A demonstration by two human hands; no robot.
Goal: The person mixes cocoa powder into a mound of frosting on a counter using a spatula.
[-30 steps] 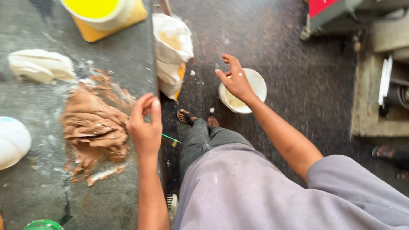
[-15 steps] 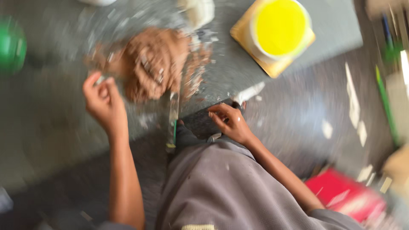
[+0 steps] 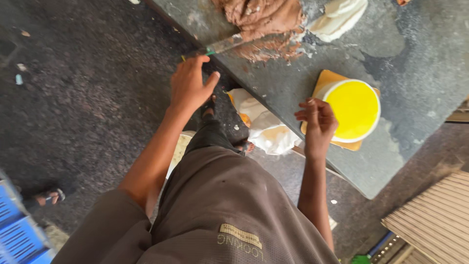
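My left hand [image 3: 189, 87] hovers with fingers spread at the edge of the dark stone table [image 3: 420, 73], just under the handle of a palette knife [image 3: 222, 46]. The knife lies on the table with its blade against a brown lump of dough [image 3: 264, 17]. My right hand [image 3: 318, 122] has loosely curled fingers and holds nothing. It sits at the near corner of the tan board [image 3: 328, 78] that carries a round yellow cake [image 3: 354, 108]. A white lump of dough [image 3: 342, 13] lies beside the brown one.
A white and orange bag [image 3: 266, 128] hangs below the table edge by my feet. A white bowl [image 3: 177, 146] on the dark floor is half hidden by my leg. There is a blue crate [image 3: 19, 232] and someone's sandalled foot [image 3: 49, 196] lower left, and a ribbed panel [image 3: 435, 220] lower right.
My head and body have turned, so the table now lies at the upper right. My left hand has come to the knife handle, my right hand up to the cake board.
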